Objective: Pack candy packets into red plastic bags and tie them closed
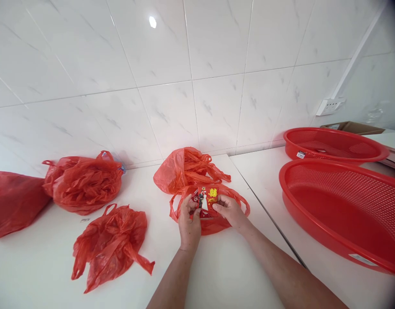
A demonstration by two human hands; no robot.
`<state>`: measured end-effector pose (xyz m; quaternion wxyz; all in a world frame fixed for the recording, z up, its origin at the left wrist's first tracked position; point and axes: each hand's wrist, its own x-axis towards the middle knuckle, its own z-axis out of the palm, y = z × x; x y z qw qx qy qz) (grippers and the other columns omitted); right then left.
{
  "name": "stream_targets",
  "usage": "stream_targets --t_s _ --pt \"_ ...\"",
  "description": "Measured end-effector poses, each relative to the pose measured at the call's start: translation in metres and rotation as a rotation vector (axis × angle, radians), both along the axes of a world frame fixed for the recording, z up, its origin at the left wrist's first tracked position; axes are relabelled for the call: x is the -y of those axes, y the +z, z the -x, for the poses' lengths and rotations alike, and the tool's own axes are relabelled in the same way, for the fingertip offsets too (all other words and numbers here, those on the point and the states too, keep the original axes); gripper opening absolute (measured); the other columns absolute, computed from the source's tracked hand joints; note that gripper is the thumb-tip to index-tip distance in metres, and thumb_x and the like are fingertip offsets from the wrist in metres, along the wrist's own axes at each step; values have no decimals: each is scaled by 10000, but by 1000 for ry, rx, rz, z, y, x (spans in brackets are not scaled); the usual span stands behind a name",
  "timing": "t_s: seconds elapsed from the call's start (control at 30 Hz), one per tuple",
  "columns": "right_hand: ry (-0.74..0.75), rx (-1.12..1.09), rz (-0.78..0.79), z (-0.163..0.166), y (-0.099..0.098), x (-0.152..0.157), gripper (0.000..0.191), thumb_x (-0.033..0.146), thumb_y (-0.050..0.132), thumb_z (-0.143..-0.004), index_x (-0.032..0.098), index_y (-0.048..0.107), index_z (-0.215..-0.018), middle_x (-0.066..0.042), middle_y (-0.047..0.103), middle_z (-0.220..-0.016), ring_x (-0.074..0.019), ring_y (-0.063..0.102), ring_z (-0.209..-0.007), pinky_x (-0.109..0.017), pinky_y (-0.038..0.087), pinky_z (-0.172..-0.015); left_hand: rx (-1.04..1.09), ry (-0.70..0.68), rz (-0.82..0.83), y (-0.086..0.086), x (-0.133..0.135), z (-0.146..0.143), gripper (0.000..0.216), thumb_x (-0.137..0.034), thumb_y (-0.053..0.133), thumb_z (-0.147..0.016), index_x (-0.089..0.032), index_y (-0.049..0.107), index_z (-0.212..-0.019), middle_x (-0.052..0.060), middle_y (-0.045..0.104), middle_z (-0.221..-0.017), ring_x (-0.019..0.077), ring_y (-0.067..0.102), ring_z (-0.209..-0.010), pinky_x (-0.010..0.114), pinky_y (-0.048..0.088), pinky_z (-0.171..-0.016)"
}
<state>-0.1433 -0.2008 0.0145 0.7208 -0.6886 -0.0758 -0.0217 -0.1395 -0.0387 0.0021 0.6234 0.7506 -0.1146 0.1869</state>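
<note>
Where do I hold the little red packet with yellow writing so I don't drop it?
Pinch the packet by its left and right edges, probably, coming in from both sides: it looks small and flat, its front facing you. The red bag spreads beneath, so coming from below looks awkward.

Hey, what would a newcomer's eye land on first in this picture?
Probably the red packet with a yellow double-happiness character, held in the left hand and right hand over an open carrier bag near the centre. Next, the large near basket, perforated and red, at right, with the far basket behind it. A crumpled carrier bag lies front left on the white table.
</note>
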Motion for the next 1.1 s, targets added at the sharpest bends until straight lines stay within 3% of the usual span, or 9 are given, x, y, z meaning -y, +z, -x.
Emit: stream_targets --t_s 0.2,0.4,0.53,0.8,1.1 --pt "35 9 -26 2 2 0 284 405 639 -786 224 666 -1004 -4 640 -745 -166 588 -681 -261 445 -559 -2 7 3 3 0 1 418 -176 491 -825 -264 445 -1231 10 595 -856 167 600 -794 363 516 -744" --pt "89 -5 -85 3 4 -1 354 381 692 -750 230 643 -1066 -39 686 -973 -229 639 -922 -350 516 -794 9 20 -3 3 0 1 397 -190 511 -820 -263 464 -1208 10 604 -860 170 605 -798 358 518 -731" --pt "106 -21 -88 4 6 -1 435 323 732 -715 241 611 -1124 -57 673 -1078 -254 627 -1014 -389 518 -863 2 20 2 1 -1 0 392 -206 524 -821 -263 471 -1205 18 609 -884 178 610 -818 357 520 -724" --pt "145 2 -107 8 9 -3 478 284 745 -692 252 574 -1137 -54 649 -1148 -265 610 -1075 -424 510 -919 -16 10 40 -1 0 0 388 -223 541 -819 -260 487 -1202 22 613 -899 183 614 -826 377 521 -742" --pt "64 22 -32 4 2 -1 278 302 670 -751 216 625 -1012 -37 691 -1025 -234 647 -953 -378 524 -841 -25 -3 27 1 2 1 377 -224 546 -806 -265 505 -1178 2 586 -828 166 597 -776 375 517 -731"
